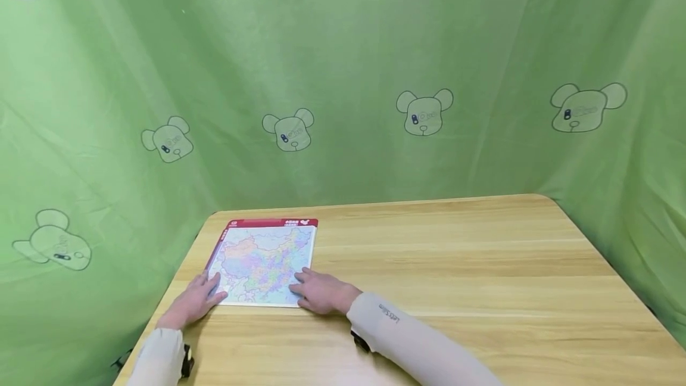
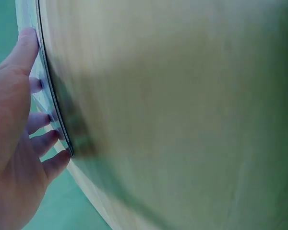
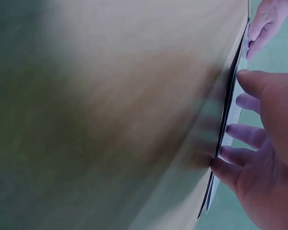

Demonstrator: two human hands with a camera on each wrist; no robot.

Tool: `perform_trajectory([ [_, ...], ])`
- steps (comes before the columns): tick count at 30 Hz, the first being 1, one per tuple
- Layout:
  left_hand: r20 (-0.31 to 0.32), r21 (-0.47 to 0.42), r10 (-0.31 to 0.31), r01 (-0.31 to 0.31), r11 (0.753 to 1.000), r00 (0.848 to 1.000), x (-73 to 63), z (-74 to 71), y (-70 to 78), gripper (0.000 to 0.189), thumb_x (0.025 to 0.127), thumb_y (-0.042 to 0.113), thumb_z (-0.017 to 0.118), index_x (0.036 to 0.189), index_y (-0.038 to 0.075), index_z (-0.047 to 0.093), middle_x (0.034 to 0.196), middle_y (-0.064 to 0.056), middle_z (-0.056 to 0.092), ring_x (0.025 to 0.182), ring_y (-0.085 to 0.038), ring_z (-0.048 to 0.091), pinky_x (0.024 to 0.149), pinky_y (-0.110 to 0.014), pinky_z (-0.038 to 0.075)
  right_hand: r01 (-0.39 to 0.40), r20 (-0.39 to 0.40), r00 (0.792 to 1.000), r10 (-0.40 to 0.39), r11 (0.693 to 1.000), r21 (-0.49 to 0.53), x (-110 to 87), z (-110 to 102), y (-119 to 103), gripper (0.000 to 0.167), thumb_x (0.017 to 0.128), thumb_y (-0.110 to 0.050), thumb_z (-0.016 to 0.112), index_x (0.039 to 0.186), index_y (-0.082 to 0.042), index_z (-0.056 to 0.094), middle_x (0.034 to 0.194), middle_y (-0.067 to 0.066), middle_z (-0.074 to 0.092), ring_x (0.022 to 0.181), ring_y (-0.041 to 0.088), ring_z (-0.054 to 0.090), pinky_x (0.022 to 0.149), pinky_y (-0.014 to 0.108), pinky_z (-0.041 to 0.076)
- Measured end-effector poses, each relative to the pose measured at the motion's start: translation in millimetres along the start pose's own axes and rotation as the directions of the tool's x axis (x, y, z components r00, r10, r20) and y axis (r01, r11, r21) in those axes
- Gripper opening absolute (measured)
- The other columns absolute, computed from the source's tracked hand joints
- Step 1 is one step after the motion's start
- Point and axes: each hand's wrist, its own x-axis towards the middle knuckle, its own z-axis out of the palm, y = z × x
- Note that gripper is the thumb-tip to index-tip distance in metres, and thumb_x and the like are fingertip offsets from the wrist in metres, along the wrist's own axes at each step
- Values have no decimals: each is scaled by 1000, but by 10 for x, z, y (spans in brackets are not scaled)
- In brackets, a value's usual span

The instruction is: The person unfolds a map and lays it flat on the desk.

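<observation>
A flat map sheet (image 1: pixel 262 261) with a red header strip lies on the wooden table, toward its left side. My left hand (image 1: pixel 194 301) rests on the map's lower left corner, its fingers spread. On the lower right edge my right hand (image 1: pixel 323 292) touches the surface, fingers spread as well. In the left wrist view the left thumb and fingertips are at the dark edge (image 2: pixel 52 84) of the sheet. The right wrist view shows the right fingertips along the map's edge (image 3: pixel 224 115), where two thin layers part slightly at one end.
The wooden table (image 1: pixel 455 267) extends well to the right of the map. A green curtain (image 1: pixel 354 46) printed with bear heads hangs behind and along both sides of the table.
</observation>
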Motion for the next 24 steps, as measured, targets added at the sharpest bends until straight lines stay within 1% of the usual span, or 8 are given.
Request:
perform_trajectory([
  [5,10,-2,-4,4,1000,1000,-15,-12,34,70,97,45,47,142,-6,34,145,-38,17,132,-55,16,102,-69,19,2,3,1000,-1,999,-47,16,6,0,44,99,-35,47,140,-20,47,148,8,37,137,26,31,112,33,26],
  [10,34,11,-16,16,1000,999,-25,-13,38,74,95,49,47,142,-6,34,145,-38,16,132,-55,16,102,-68,21,1,2,1000,-1,996,-89,19,23,-3,44,98,-37,47,140,-22,48,147,8,38,136,27,32,110,35,29],
  [12,32,24,-14,13,1000,999,-20,-3,35,75,94,50,48,142,-6,34,145,-38,17,132,-54,17,101,-68,22,-3,3,1000,3,995,-100,12,32,-3,44,99,-38,47,139,-22,48,147,7,38,136,28,32,110,35,30],
  [20,16,52,4,-5,999,1000,-38,18,64,74,93,49,52,141,-6,37,143,-38,22,131,-54,21,101,-67,25,-15,12,1000,16,996,-84,-53,15,-28,43,98,-37,48,139,-23,49,147,6,38,136,27,33,106,38,36],
  [24,-6,68,18,-18,998,1000,-38,24,94,74,92,49,53,140,-5,39,142,-38,25,130,-54,23,101,-66,26,-24,21,999,25,997,-69,-77,4,-8,44,98,-37,49,139,-24,49,148,6,37,136,26,33,107,37,35],
])
